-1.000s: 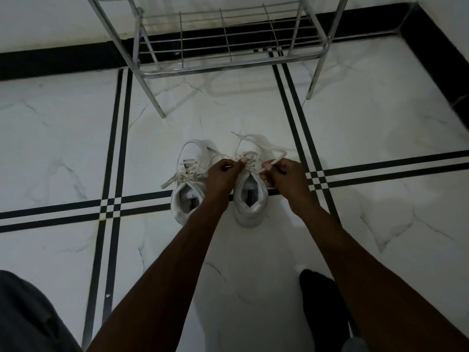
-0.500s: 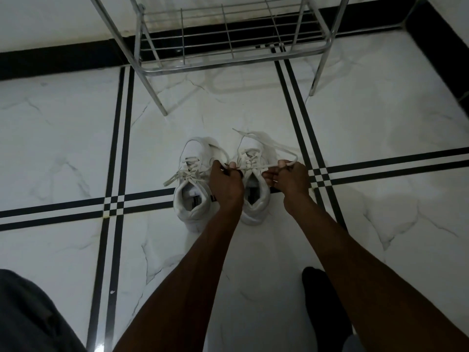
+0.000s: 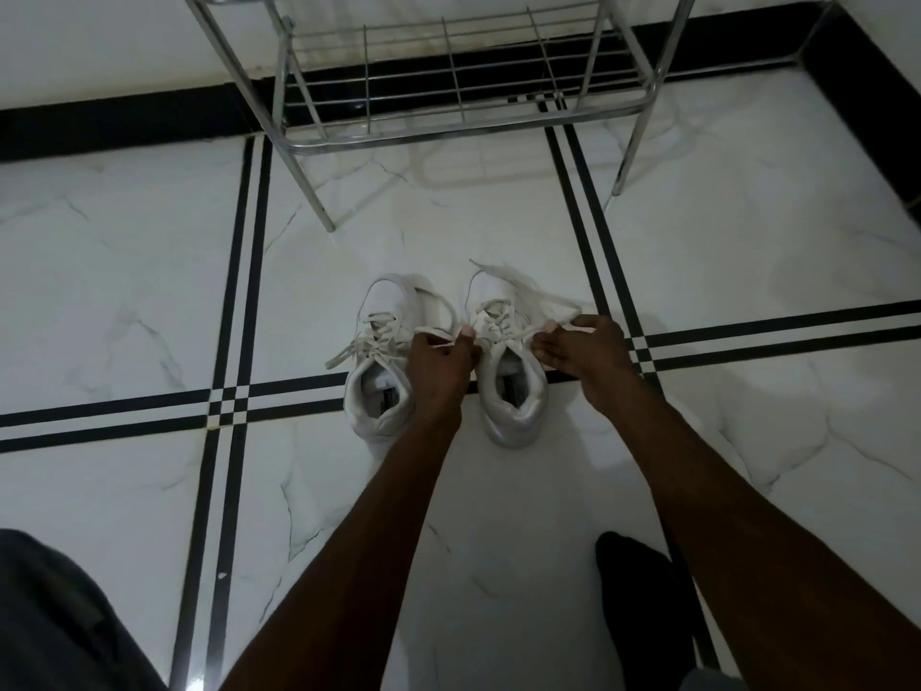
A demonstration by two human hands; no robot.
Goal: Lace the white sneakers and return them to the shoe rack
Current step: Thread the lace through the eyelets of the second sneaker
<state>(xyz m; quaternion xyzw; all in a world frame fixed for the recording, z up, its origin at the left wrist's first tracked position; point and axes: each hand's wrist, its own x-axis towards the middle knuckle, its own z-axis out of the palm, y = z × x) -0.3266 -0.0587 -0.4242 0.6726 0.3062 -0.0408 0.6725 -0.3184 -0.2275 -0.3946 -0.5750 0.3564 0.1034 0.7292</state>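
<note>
Two white sneakers stand side by side on the floor, toes pointing away from me. The left sneaker point(image 3: 380, 391) has loose laces trailing to its left. Over the right sneaker point(image 3: 512, 391) my two hands pull the lace ends apart. My left hand point(image 3: 441, 361) pinches one lace end between the two shoes. On the shoe's right side, my right hand point(image 3: 583, 349) grips the other lace end point(image 3: 545, 296), which loops back over the toe. The metal shoe rack point(image 3: 463, 117) stands behind the sneakers.
White marble floor point(image 3: 747, 241) with black inlay stripes surrounds the shoes. A black skirting strip point(image 3: 124, 117) runs along the wall behind the rack. My dark-socked foot point(image 3: 643, 591) is at lower right, dark trouser fabric point(image 3: 55, 620) at lower left.
My hands have moved apart sideways from the middle of the right sneaker, drawing the lace ends outward. The view has shifted slightly, so the shoes sit a little higher.
</note>
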